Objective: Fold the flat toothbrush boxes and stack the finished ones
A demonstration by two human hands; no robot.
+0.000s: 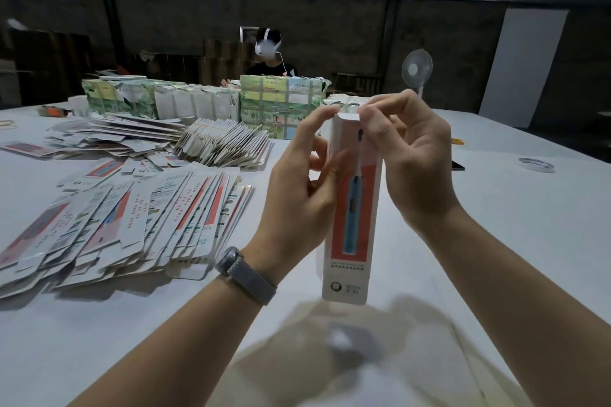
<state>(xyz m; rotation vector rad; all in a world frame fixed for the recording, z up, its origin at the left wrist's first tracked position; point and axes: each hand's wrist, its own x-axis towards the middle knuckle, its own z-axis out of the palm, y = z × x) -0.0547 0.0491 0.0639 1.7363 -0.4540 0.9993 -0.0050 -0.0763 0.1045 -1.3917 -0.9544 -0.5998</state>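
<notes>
We are gripping the upright toothbrush box point(352, 205) with our left hand point(307, 188), steadying it while our right hand point(406, 149) is pinching its top flap point(347, 116) closed.

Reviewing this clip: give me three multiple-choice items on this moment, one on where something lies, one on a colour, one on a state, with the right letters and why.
1. Where is the pile of flat boxes?
A. To the left of the hands
B. On the floor
C. To the right of the hands

2. What colour is the toothbrush pictured on the held box?
A. Green
B. Blue
C. Yellow

3. How is the held box positioned?
A. Flat on the table
B. Crushed
C. Upright in both hands

Answers: 1 A, the pile fans out on the left; 2 B, printed blue on red; 3 C, left hand and right hand grip its top.
</notes>
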